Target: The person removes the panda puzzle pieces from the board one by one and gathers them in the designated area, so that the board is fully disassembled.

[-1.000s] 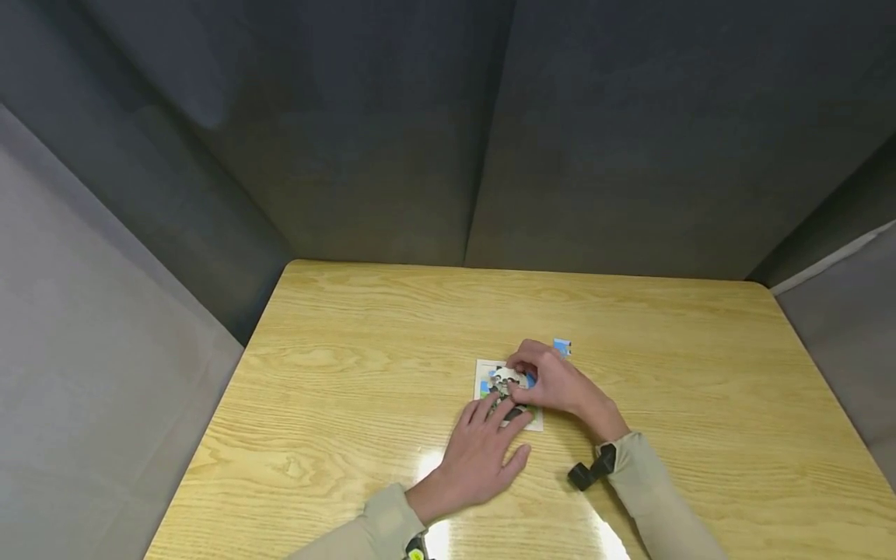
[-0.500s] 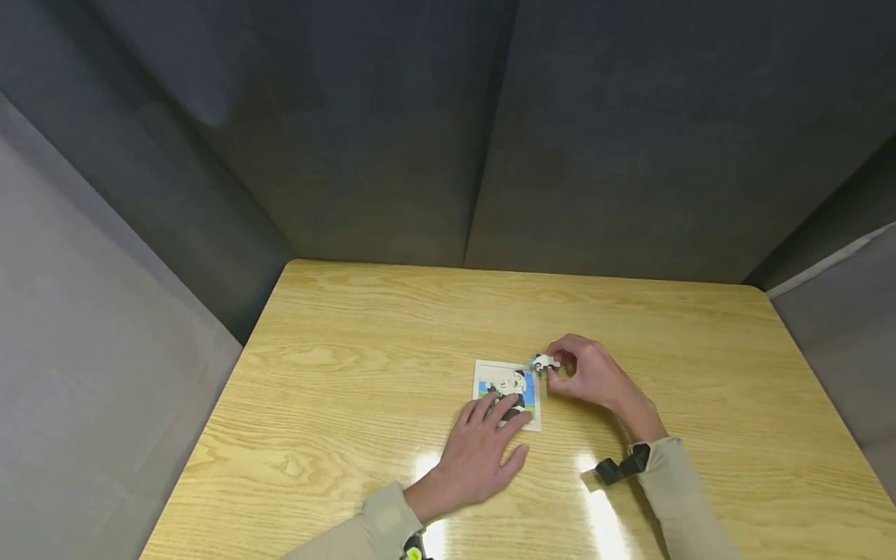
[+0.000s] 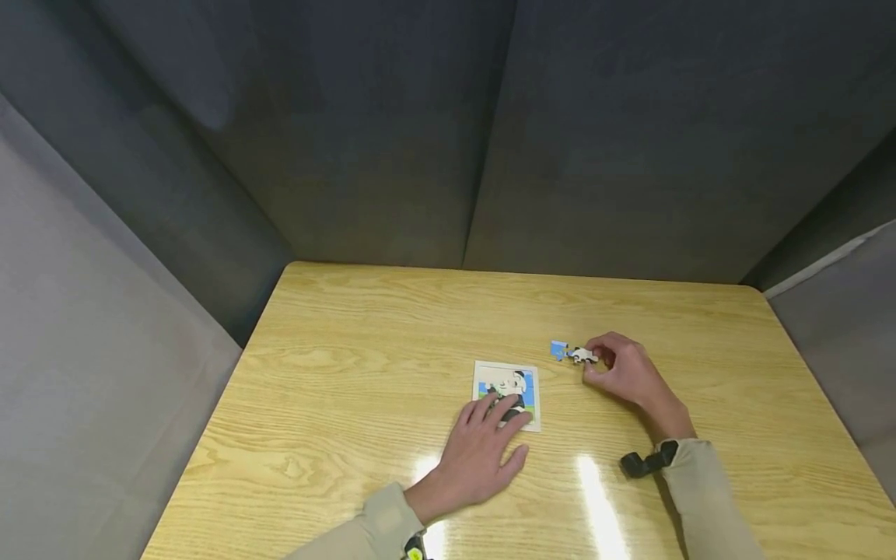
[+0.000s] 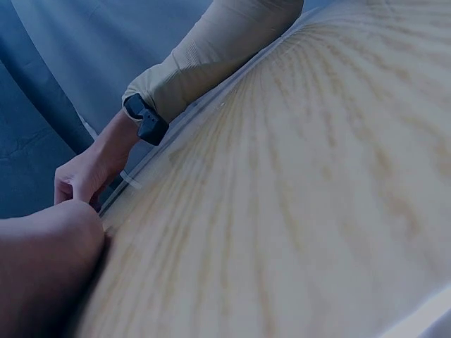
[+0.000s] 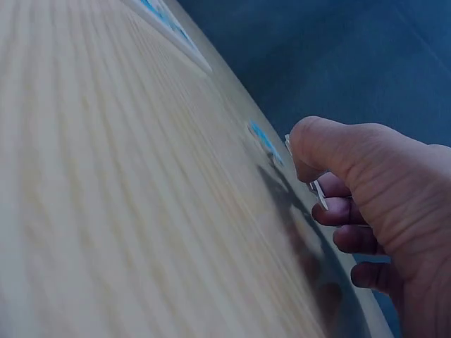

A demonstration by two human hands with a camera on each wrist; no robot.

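The step in hand looks like handling one loose piece beside the puzzle tray [image 3: 494, 373]. The left hand [image 3: 479, 451] has its fingers spread over the tray's near part; light, steady pressure there should stop it sliding. To the tray's far right, the right hand [image 3: 628, 375] pinches a black-and-white piece [image 3: 582, 355]; gripping it by the edges and keeping it level would suit so small a thing. A blue piece [image 3: 558, 349] lies on the desk [image 3: 350, 350] between the tray and the held piece, in the way of a low path; whether the pieces touch I cannot tell. Left-hand fingers hide some of the tray's panda picture. Beyond the tray hang dark curtains [image 3: 378, 155].
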